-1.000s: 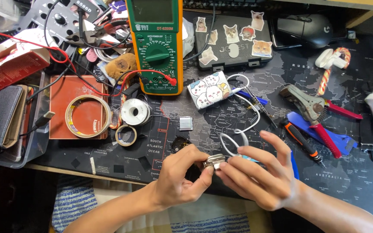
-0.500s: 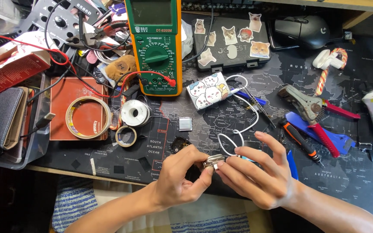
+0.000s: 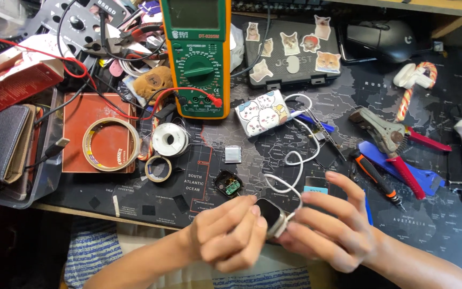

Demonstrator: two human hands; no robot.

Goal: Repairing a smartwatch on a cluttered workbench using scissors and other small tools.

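Both hands, the left [image 3: 225, 238] and the right [image 3: 330, 230], are bare, with no rings, watch or sleeves on the forearms.

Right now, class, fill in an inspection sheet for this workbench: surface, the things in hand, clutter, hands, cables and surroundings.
Surface: dark world-map desk mat, crowded.
Things in hand: small rounded-square device with dark screen, held between both hands; white cable runs to it.
Clutter: green multimeter, solder spool, two tape rolls, opened small casing, red-handled pliers, screwdriver.
Hands: left hand and right hand both grip the device.
Cables: red and black multimeter leads, loose.
Surroundings: computer mouse, stickered dark case.
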